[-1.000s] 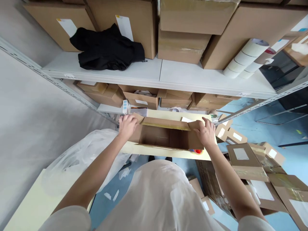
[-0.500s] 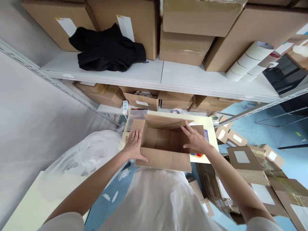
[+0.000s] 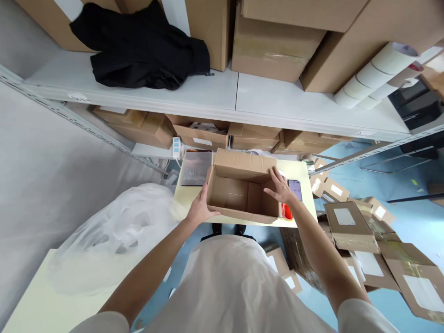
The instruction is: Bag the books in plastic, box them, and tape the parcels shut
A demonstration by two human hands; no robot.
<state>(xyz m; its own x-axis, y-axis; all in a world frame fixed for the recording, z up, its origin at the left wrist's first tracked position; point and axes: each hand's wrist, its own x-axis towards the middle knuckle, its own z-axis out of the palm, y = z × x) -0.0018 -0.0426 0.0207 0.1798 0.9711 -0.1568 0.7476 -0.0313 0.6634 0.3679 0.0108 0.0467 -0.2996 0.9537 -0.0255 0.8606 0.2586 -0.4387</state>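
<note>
Taking the cardboard box (image 3: pixel 236 193) as the middle of the dial, far out around half past eight there's a billowing translucent plastic bag (image 3: pixel 118 231). At ten o'clock, a white power strip (image 3: pixel 176 148); closer in on that line, a grey flat packet (image 3: pixel 196 168) lies on the pale yellow table (image 3: pixel 187 198).

In to half past eight, and here's the left hand (image 3: pixel 201 209): spread wide at the near-left corner, fingers up the left end, thumb along the near rim. It touches the cardboard; whether it pinches, I can't tell.

Now the box itself, resting on the table at the near edge, mouth up! Its walls stand, so I'd call the opening-out largely done. The far flap (image 3: pixel 244 161) leans outward at twelve. The top isn't shut, the inner floor is in plain sight, and whether the underside is taped can't be seen.

Over to half past two: the right hand (image 3: pixel 279 187), fingers fanned on the right end, thumb reaching over the opening; its grip, again, can't be told. Just beyond at three, a phone (image 3: pixel 295 189); nearer four, a red object (image 3: pixel 286 212), partly hidden by the arm. Well out past that, a heap of cartons (image 3: pixel 352 240).
</note>
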